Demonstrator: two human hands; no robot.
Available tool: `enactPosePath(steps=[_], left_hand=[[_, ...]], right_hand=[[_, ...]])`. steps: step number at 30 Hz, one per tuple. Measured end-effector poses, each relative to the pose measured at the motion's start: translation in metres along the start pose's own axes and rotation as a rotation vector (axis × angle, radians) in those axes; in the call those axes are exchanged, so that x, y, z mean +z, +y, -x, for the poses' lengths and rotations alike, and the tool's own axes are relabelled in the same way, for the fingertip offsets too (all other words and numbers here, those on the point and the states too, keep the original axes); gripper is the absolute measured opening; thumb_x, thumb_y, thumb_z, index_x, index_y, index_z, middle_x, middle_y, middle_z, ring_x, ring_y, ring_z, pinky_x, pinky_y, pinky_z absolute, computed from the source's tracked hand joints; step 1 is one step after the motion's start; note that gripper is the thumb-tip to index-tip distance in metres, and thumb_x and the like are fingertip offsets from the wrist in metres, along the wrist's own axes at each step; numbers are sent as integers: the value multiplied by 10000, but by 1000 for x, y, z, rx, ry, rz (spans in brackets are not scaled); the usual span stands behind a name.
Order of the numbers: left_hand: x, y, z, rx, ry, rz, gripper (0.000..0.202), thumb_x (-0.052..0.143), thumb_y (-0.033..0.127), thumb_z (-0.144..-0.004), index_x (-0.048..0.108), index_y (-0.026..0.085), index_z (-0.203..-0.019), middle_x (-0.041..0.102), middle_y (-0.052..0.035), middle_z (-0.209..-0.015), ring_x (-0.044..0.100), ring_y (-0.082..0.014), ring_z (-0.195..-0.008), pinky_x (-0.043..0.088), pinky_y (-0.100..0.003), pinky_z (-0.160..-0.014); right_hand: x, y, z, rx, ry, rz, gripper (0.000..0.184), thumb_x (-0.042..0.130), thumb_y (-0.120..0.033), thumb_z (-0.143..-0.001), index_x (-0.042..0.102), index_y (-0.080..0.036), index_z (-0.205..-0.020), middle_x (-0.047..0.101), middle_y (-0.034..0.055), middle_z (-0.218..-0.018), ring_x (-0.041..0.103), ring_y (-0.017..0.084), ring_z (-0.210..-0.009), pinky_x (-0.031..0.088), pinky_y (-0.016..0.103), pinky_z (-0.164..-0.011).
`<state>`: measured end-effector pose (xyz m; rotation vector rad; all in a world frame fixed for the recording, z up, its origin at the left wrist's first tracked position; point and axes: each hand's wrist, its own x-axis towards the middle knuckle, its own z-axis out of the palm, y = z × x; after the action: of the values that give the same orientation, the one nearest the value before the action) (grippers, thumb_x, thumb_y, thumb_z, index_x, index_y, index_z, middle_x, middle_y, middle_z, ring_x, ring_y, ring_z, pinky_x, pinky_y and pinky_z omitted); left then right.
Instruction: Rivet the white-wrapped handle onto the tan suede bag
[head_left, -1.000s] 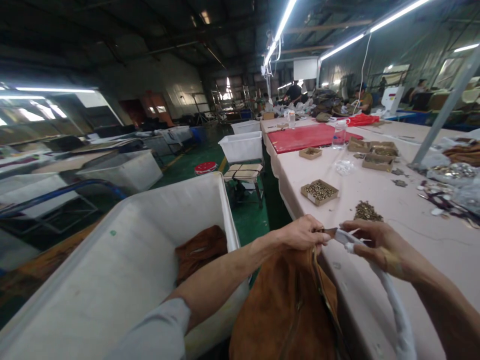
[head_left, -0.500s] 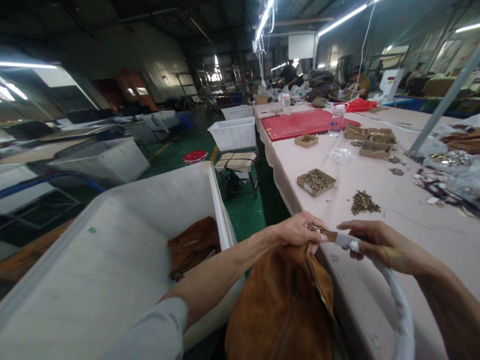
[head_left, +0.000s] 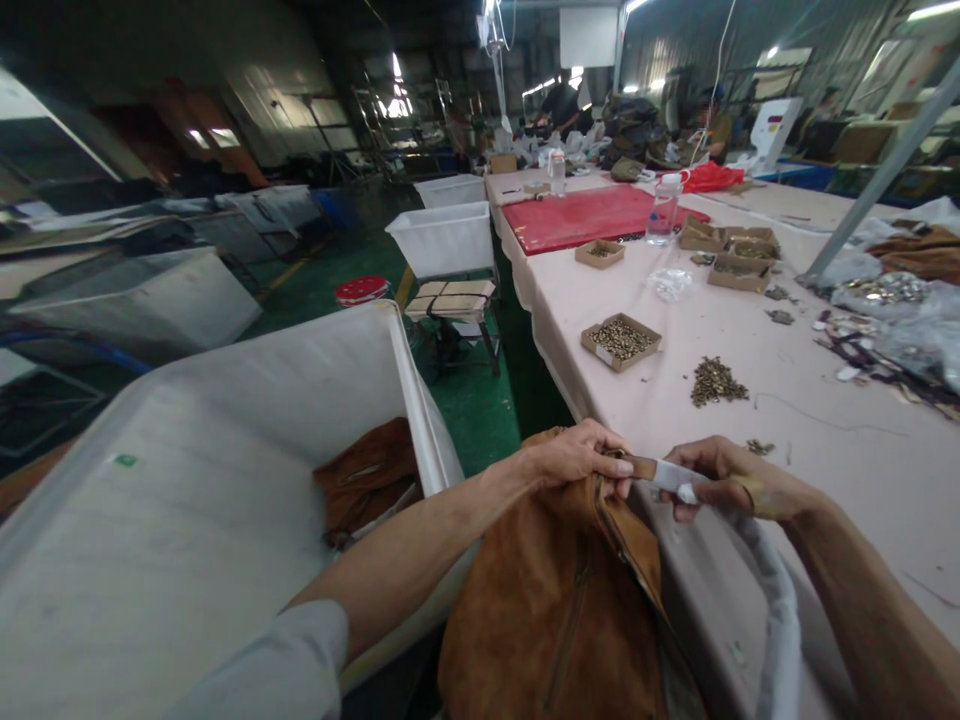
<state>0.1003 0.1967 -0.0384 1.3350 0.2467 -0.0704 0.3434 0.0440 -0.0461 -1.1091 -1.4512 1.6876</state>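
Note:
A brown suede-like bag with zippers hangs at the table's near edge. My left hand is closed on the bag's top edge, where the strap end joins it; its fingers hide most of the joint. The strap, wrapped in white material, runs right from there and curves down along the table side. My right hand grips the strap a little way from the joint, with thumb and fingers around the wrapping. A short bare brown piece of strap shows between the two hands.
A large white bin stands on my left with another brown bag inside. On the pink-covered table are a box of small metal pieces, a loose pile of metal pieces and a water bottle. A slanted metal post rises at right.
The view has shifted, so the surroundings sit lower-right to upper-left. My right fingers, more spread before, have closed around the wrapped strap. My left hand keeps its hold on the bag.

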Motion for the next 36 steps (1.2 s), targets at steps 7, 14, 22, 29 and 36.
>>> enactPosePath(steps=[7, 14, 22, 29, 36], left_hand=[[-6, -15, -12, -36, 84, -89, 412, 811, 495, -806, 721, 93, -837, 722, -74, -733, 593, -93, -545, 443, -205, -542], [-7, -22, -21, -81, 79, -242, 355, 754, 450, -827, 733, 102, -757, 715, -72, -699, 578, -105, -551, 396, -210, -525], [1, -20, -22, -105, 136, -436, 293, 652, 367, -829, 730, 116, -700, 620, -20, -577, 447, -89, -482, 295, -225, -473], [5, -18, -19, -155, 179, -475, 223, 629, 297, -767, 722, 127, -656, 605, -7, -551, 386, -89, -442, 247, -249, -441], [3, -22, -16, -150, 215, -495, 191, 638, 269, -740, 739, 128, -661, 613, -12, -545, 443, -104, -474, 272, -240, -454]], right_hand=[[-22, -9, 23, 108, 60, 157, 370, 756, -447, -907, 749, -111, -1063, 736, 94, -905, 660, 193, -784, 497, 264, -688], [-88, 12, 69, 199, 947, 718, 439, 659, -470, -879, 752, -126, -1136, 774, 104, -828, 707, 243, -706, 520, 315, -636], [-93, 49, 27, 221, 1036, 970, 400, 580, -347, -815, 800, -130, -1069, 792, 115, -882, 715, 249, -757, 525, 332, -746], [-90, 45, -27, 171, 973, 1016, 319, 553, -347, -835, 783, -154, -943, 768, 95, -793, 688, 229, -755, 502, 291, -723], [-90, 6, -51, 188, 831, 1049, 349, 645, -470, -960, 723, -131, -931, 712, 36, -808, 668, 185, -742, 534, 296, -701]])
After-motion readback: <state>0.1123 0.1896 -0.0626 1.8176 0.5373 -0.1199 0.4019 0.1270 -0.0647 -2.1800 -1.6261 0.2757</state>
